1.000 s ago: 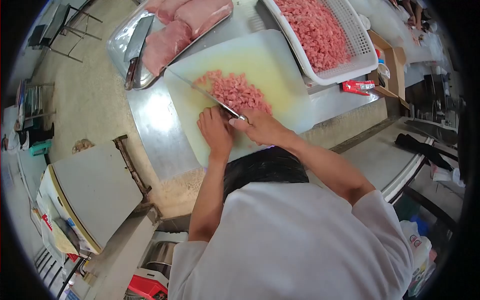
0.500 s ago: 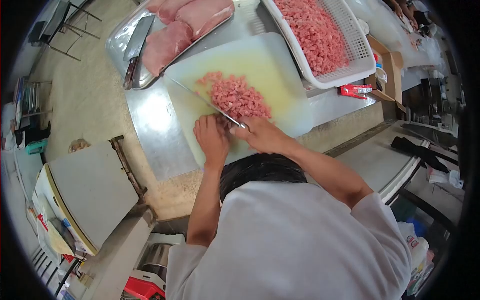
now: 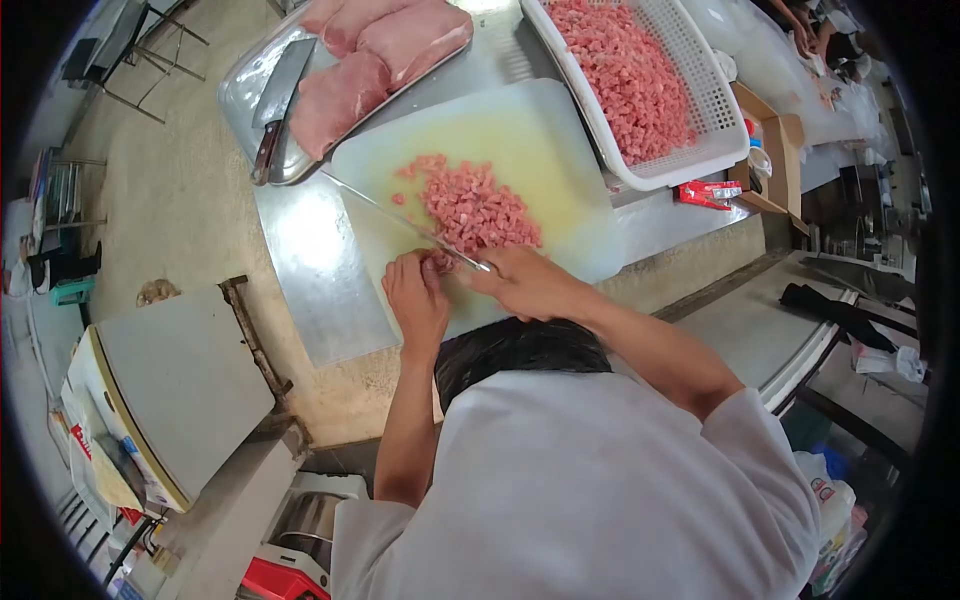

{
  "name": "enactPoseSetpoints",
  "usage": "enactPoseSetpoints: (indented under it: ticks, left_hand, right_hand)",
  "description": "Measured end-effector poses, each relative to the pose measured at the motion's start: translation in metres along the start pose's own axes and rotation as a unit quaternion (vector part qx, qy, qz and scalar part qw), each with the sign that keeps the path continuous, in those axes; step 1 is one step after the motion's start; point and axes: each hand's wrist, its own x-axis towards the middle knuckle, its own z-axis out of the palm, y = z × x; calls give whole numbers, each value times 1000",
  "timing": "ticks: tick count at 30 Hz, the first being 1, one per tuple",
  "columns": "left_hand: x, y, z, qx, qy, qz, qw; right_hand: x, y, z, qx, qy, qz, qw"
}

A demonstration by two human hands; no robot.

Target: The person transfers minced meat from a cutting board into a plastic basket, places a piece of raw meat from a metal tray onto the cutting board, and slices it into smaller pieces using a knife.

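My right hand is closed around the handle end of a long, thin-bladed knife. The blade slants up and left over the cutting board. Just left of it, my left hand bends its fingers over a piece of raw meat, close beside the blade; most of that piece is hidden. Beyond the knife lies a pile of diced meat on the board, with a few loose bits at its left.
A metal tray at the back left bears slabs of raw meat and a cleaver. At the back right stands a white perforated basket of diced meat. Right of it are a red packet and a cardboard box.
The camera view has shifted slightly. My left hand has drawn a little away from the blade, and more of the meat piece shows between its fingers and the knife.
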Motion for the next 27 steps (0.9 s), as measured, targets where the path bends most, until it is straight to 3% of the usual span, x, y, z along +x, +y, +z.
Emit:
enactPoseSetpoints:
  ticks: [2, 5, 8, 11, 15, 20, 23, 25, 27]
  left_hand:
    - [0, 3, -8, 13, -35, -24, 999]
    - [3, 5, -13, 54, -79, -24, 995]
    - [4, 6, -16, 48, -76, -19, 996]
    - [6, 4, -22, 1, -89, -18, 996]
    - [5, 4, -30, 38, -117, -31, 992]
    - [2, 4, -39, 29, -137, -28, 990]
    - [0, 2, -41, 14, -136, -46, 989]
    - [-1, -2, -36, 49, -131, -7, 990]
    - [-1, -3, -36, 55, -148, 2, 987]
  right_hand:
    - [-20, -5, -3, 0, -38, 40, 998]
    - [-5, 11, 16, 37, -10, -19, 999]
    - [35, 36, 34, -26, 32, -88, 995]
    - [4, -14, 7, 14, -50, 39, 998]
    - [-2, 16, 31, 60, -9, -24, 998]
    - [11, -6, 25, 64, -23, 35, 997]
    - [-10, -8, 20, 62, -79, 79, 992]
    - [-2, -1, 34, 110, -43, 7, 993]
    - [7, 0, 35, 118, -35, 8, 992]
